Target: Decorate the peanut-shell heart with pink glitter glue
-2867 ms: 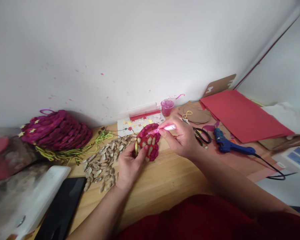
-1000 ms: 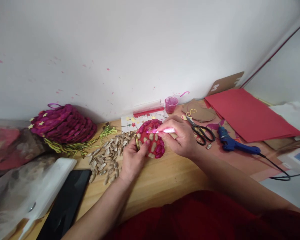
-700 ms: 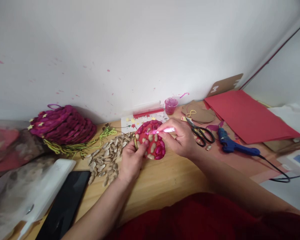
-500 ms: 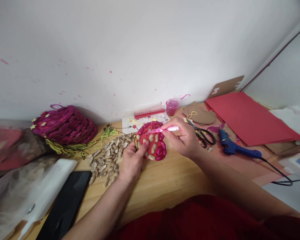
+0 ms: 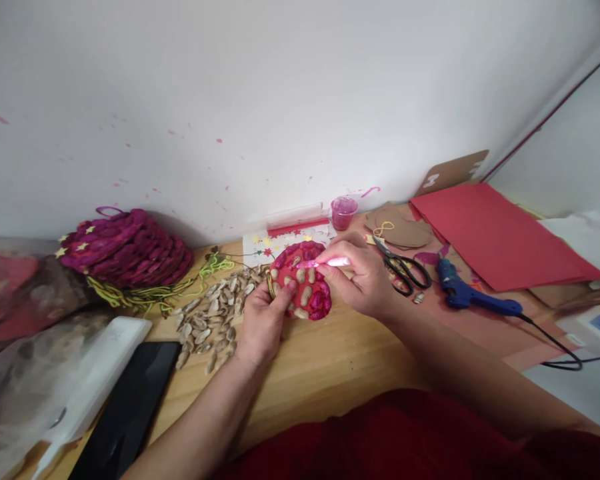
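Observation:
My left hand pinches the lower left edge of a red disc with peanut shells stuck on its face, thumb on top. Shells round the rim are painted magenta; those in the middle and lower left are bare tan. My right hand is closed round a white-handled paintbrush. The brush's pink tip is over the upper part of the disc, at the shells there. Left of the disc lies a loose heap of peanut shell halves on the wooden table.
A stack of magenta shell-covered discs with yellow-green cords stands at left, near a black phone and white power strip. Behind is a cup of magenta paint. Rightward lie scissors, a blue glue gun and red sheets.
My right hand and the paintbrush have shifted slightly left and down over the disc. My left hand keeps its hold, and the whole view has shifted a little.

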